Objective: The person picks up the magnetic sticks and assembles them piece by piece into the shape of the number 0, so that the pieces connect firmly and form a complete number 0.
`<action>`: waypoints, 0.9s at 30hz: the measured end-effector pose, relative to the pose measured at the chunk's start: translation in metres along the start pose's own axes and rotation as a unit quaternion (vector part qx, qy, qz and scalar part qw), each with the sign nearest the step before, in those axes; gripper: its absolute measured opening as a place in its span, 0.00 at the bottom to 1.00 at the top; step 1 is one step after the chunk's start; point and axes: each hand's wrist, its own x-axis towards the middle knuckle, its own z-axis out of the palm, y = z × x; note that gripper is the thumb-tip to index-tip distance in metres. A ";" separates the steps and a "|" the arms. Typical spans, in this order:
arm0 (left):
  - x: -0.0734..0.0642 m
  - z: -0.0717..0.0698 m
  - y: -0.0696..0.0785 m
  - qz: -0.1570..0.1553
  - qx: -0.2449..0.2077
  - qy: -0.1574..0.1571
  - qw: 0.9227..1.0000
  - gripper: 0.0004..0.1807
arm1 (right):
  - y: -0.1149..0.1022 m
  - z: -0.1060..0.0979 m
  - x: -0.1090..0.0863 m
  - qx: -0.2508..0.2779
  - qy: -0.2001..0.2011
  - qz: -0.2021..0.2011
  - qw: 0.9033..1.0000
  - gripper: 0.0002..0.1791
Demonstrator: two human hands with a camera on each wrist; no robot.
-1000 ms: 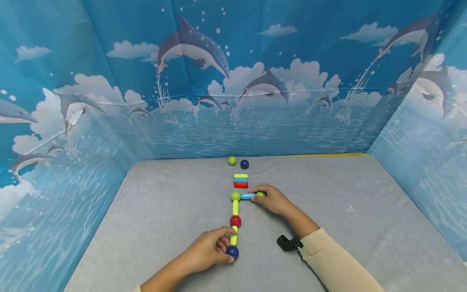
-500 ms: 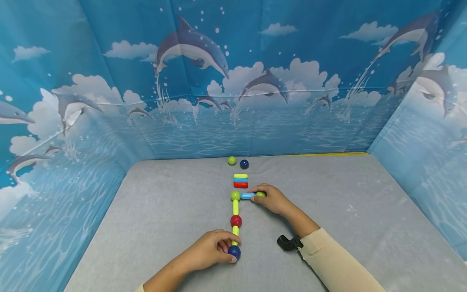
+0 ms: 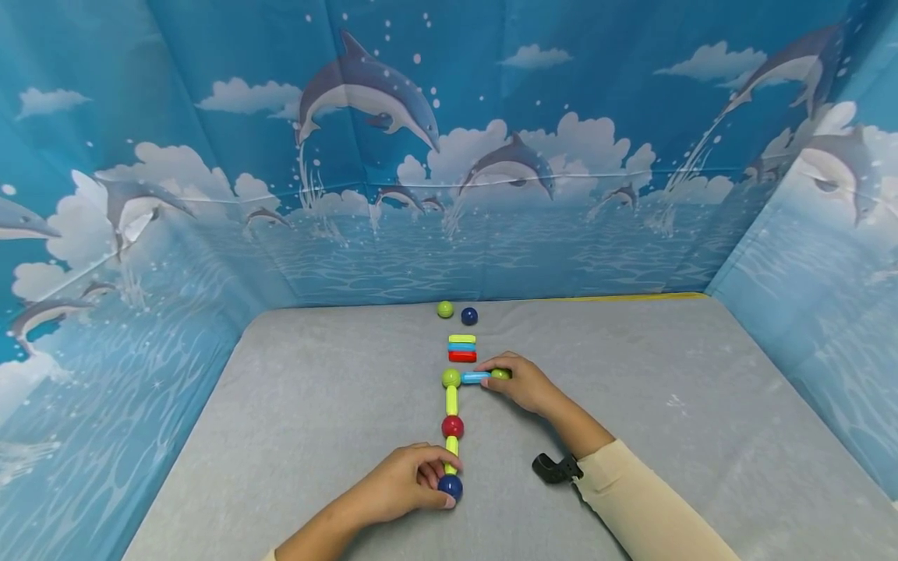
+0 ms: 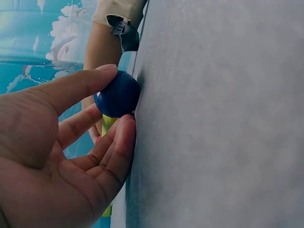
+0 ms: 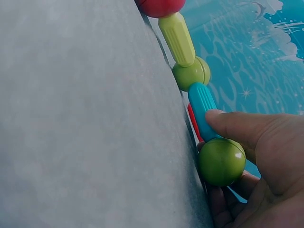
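Note:
A jointed chain of balls and rods lies on the grey cloth. It runs from a dark blue ball (image 3: 450, 487) at the front through a yellow-green rod (image 3: 452, 446), a red ball (image 3: 452, 427) and another yellow-green rod (image 3: 452, 400) to a green ball (image 3: 451, 378). There a blue rod (image 3: 475, 378) branches right to a second green ball (image 5: 222, 162). My left hand (image 3: 407, 485) pinches the dark blue ball between thumb and fingers. My right hand (image 3: 522, 383) grips the blue rod beside its end ball, thumb on the rod and fingers behind.
Beyond the chain, a yellow-green rod (image 3: 462, 339), a blue rod (image 3: 462, 347) and a red rod (image 3: 462, 357) lie side by side. Loose green (image 3: 445, 309) and dark blue balls sit farther back. A dolphin-print curtain (image 3: 449, 234) encloses the grey surface.
The left hand and the front end of the chain have shifted slightly right, and its fingers moved closer to the dark blue ball. The right hand keeps its hold, almost still.

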 end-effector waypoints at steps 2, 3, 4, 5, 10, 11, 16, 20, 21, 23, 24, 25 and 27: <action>0.000 0.000 0.000 -0.001 -0.004 0.001 1.000 0.18 | 0.000 0.000 0.000 0.000 0.000 0.000 1.000 0.11; 0.000 0.000 0.000 -0.001 -0.005 0.001 1.000 0.18 | 0.000 0.000 0.000 0.000 -0.001 -0.001 1.000 0.11; 0.000 0.000 0.000 -0.002 -0.006 0.001 1.000 0.18 | 0.000 0.000 0.000 0.001 -0.001 -0.001 1.000 0.11; 0.000 0.000 0.000 -0.003 -0.007 0.002 1.000 0.18 | 0.000 0.000 0.000 0.000 -0.002 -0.002 1.000 0.11; 0.000 0.001 0.000 -0.005 -0.009 0.002 1.000 0.18 | -0.001 -0.001 0.000 0.005 -0.003 -0.001 1.000 0.11; 0.000 0.001 0.000 -0.005 -0.009 0.002 1.000 0.18 | -0.001 -0.001 0.000 0.007 -0.003 0.000 1.000 0.11; -0.001 0.001 0.000 -0.004 -0.008 0.003 1.000 0.18 | 0.000 0.000 0.000 0.022 0.000 0.012 1.000 0.12; -0.001 0.002 0.002 -0.006 -0.009 0.001 1.000 0.19 | -0.001 -0.002 -0.001 0.051 0.006 0.022 0.998 0.13; -0.001 0.002 0.002 -0.007 -0.010 0.000 1.000 0.19 | -0.002 -0.003 -0.001 0.059 0.008 0.023 0.998 0.14; -0.001 0.002 0.002 -0.011 -0.011 -0.002 1.000 0.19 | -0.004 -0.005 -0.002 0.075 0.011 0.025 0.997 0.14; -0.001 0.002 0.003 -0.013 -0.012 -0.004 1.000 0.19 | -0.005 -0.006 -0.002 0.083 0.012 0.026 0.996 0.15; -0.001 0.001 0.003 -0.014 -0.012 -0.005 1.000 0.19 | -0.006 -0.006 -0.002 0.086 0.013 0.023 0.996 0.15; -0.001 0.001 0.003 -0.018 -0.012 -0.007 1.000 0.20 | -0.008 -0.008 -0.001 0.088 0.017 0.017 0.996 0.16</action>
